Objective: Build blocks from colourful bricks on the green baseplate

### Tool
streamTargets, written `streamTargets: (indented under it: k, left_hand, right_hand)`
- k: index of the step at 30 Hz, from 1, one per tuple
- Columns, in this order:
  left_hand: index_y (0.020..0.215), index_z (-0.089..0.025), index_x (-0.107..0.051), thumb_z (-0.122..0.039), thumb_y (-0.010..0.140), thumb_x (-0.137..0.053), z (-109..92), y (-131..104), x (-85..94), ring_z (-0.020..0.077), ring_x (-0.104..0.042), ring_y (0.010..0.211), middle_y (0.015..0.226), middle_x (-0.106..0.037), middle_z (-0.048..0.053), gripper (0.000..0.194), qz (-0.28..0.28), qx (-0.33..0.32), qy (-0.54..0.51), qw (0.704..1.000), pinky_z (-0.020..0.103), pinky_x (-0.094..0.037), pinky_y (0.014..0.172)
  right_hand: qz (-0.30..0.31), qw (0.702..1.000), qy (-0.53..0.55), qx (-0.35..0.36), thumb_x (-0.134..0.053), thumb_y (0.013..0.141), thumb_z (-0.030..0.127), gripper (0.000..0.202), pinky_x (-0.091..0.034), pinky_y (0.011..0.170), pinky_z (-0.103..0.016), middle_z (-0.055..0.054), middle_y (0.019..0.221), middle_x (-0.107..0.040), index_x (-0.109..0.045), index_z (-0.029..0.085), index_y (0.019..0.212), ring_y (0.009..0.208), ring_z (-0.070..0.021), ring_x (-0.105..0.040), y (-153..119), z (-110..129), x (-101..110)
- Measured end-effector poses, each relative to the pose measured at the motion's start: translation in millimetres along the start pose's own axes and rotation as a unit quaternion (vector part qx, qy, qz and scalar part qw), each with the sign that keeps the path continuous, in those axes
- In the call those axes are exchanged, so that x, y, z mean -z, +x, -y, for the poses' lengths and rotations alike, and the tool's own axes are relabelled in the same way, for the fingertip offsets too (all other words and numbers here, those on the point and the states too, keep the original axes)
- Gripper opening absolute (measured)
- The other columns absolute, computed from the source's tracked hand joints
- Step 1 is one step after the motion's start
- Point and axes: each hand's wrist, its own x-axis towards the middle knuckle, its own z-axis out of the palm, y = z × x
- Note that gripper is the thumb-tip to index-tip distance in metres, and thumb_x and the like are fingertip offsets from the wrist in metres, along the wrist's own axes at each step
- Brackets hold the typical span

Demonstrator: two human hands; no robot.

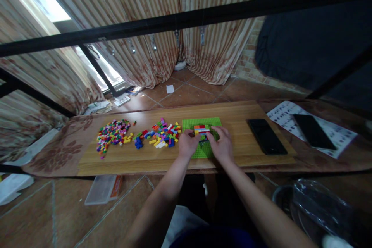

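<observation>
A green studded baseplate (188, 123) lies on the wooden board, with a small build of coloured bricks (201, 128) over its middle. Orange, red, white and yellow show in the build. My left hand (188, 144) is at the left side of the build, thumb and fingers curled against it. From the right, my right hand (222, 144) touches the build with its thumb and fingers bent around that side. The fingertips of both hands partly cover the lower part of the build.
Mixed loose bricks (164, 133) lie left of the baseplate, and a pile of small bricks (114, 133) farther left. A black phone (266, 136) lies right on the wooden board (238, 112). Beyond is a printed sheet (283, 112) under another dark phone (314, 131).
</observation>
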Motion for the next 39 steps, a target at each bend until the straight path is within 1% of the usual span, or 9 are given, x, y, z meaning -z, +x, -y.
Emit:
streamTargets:
  k: [3, 9, 17, 23, 25, 28, 30, 34, 39]
  left_hand:
    - [0.095, -0.01, -0.068, -0.027, 0.068, -0.068, 2, 1, -1.4, 0.0153, -0.062, 0.071, 0.08, -0.069, 0.006, 0.032, -0.007, -0.002, 0.001, 1.0, 0.024, -0.044, 0.064]
    - [0.095, -0.011, -0.068, -0.026, 0.068, -0.068, 3, 3, -3.5, 0.0157, -0.063, 0.071, 0.08, -0.069, 0.006, 0.032, -0.005, 0.003, 0.005, 1.0, 0.024, -0.045, 0.064]
    - [0.095, -0.011, -0.067, -0.027, 0.068, -0.069, 6, 2, -6.1, 0.0167, -0.063, 0.073, 0.081, -0.069, 0.007, 0.032, -0.015, 0.012, 0.002, 1.0, 0.026, -0.046, 0.066]
    - [0.086, -0.012, -0.068, -0.024, 0.071, -0.065, 14, 1, -2.7, 0.0162, -0.062, 0.072, 0.078, -0.068, 0.006, 0.019, -0.009, -0.022, -0.085, 0.996, 0.027, -0.047, 0.069]
    - [0.087, -0.013, -0.067, -0.023, 0.074, -0.061, 19, -5, 6.5, 0.0154, -0.063, 0.075, 0.081, -0.069, 0.006, 0.018, -0.018, -0.033, -0.107, 0.994, 0.026, -0.047, 0.07]
    - [0.088, -0.014, -0.067, -0.019, 0.075, -0.056, 29, -18, 29.3, 0.0141, -0.063, 0.074, 0.082, -0.069, 0.005, 0.017, -0.021, -0.041, -0.124, 0.991, 0.024, -0.047, 0.07]
    - [0.086, -0.014, -0.067, -0.017, 0.075, -0.055, 39, -28, 47.3, 0.0142, -0.062, 0.073, 0.08, -0.069, 0.005, 0.017, -0.02, -0.046, -0.131, 0.99, 0.025, -0.047, 0.069]
    - [0.087, -0.015, -0.067, -0.019, 0.074, -0.056, 64, -42, 79.7, 0.016, -0.063, 0.078, 0.084, -0.069, 0.005, 0.018, -0.061, -0.038, -0.098, 0.993, 0.028, -0.047, 0.076]
    - [0.092, -0.015, -0.065, -0.019, 0.075, -0.055, 88, -45, 105.0, 0.0158, -0.063, 0.077, 0.085, -0.068, 0.005, 0.02, -0.108, -0.011, -0.042, 0.993, 0.029, -0.048, 0.077]
  right_hand:
    - [0.001, 0.999, -0.003, -0.033, -0.061, 0.076, 0.049, 0.047, -0.04, 0.095, -0.046, -0.014, 0.111, -0.057, -0.064, 0.015, 0.108, 0.108, -0.0277, -0.05, 1, -2, -6]
    - [0.011, 0.998, 0.018, -0.065, -0.064, 0.071, 0.045, 0.045, -0.039, 0.094, -0.047, -0.012, 0.107, -0.061, -0.065, 0.017, 0.105, 0.105, -0.0276, -0.053, 3, -3, -10]
    - [0.028, 0.996, 0.022, -0.083, -0.062, 0.072, 0.046, 0.045, -0.04, 0.092, -0.044, -0.014, 0.105, -0.063, -0.065, 0.015, 0.105, 0.102, -0.0271, -0.055, 2, 1, -10]
    - [0.037, 0.995, 0.041, -0.079, -0.06, 0.072, 0.052, 0.049, -0.04, 0.093, -0.045, -0.015, 0.104, -0.065, -0.066, 0.014, 0.103, 0.101, -0.0281, -0.057, 2, -7, -9]
    - [0.026, 0.993, 0.07, -0.09, -0.056, 0.075, 0.053, 0.05, -0.042, 0.091, -0.045, -0.016, 0.106, -0.065, -0.065, 0.013, 0.105, 0.1, -0.0276, -0.058, 0, -12, -6]
    - [-0.003, 0.991, 0.093, -0.098, -0.05, 0.08, 0.05, 0.047, -0.047, 0.082, -0.042, -0.016, 0.104, -0.066, -0.063, 0.013, 0.107, 0.092, -0.0258, -0.061, -4, -16, 1]
    - [-0.02, 0.995, 0.069, -0.067, -0.049, 0.082, 0.047, 0.044, -0.046, 0.082, -0.042, -0.014, 0.103, -0.066, -0.063, 0.015, 0.107, 0.092, -0.0251, -0.06, -7, -16, 10]
    - [-0.031, 0.999, -0.007, 0.035, -0.047, 0.085, 0.043, 0.036, -0.043, 0.09, -0.043, -0.012, 0.103, -0.066, -0.064, 0.018, 0.104, 0.1, -0.0247, -0.057, -11, -15, 30]
    - [-0.021, 0.996, -0.071, 0.057, -0.044, 0.087, 0.042, 0.037, -0.042, 0.09, -0.043, -0.013, 0.103, -0.065, -0.063, 0.016, 0.105, 0.099, -0.0252, -0.056, -18, -33, 46]
